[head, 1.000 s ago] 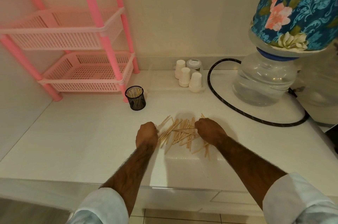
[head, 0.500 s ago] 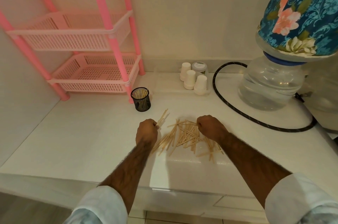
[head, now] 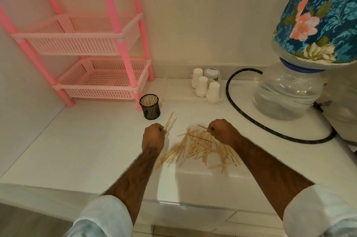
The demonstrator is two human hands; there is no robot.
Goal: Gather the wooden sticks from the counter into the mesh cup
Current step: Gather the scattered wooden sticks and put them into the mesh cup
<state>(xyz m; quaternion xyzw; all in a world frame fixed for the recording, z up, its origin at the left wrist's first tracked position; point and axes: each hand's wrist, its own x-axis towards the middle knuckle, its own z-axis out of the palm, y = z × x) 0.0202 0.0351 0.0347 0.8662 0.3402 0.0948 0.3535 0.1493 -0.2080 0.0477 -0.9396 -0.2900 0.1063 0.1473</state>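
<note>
Grip: left hand [head: 153,136] clamped on few sticks [head: 170,120]; right hand [head: 222,130] pinches 1 at pile [head: 199,146]. Risk: splayed ends catch mesh cup [head: 150,106] rim, tipping it.

Left hand [head: 153,137] grips a few sticks [head: 170,120] near the mesh cup [head: 150,106]; right hand [head: 222,131] pinches one stick [head: 202,127] over the pile [head: 201,147] mid-bench [head: 87,149].

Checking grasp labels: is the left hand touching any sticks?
Touching. Head view shows the left hand gripping a few sticks jutting from its fist.
</note>
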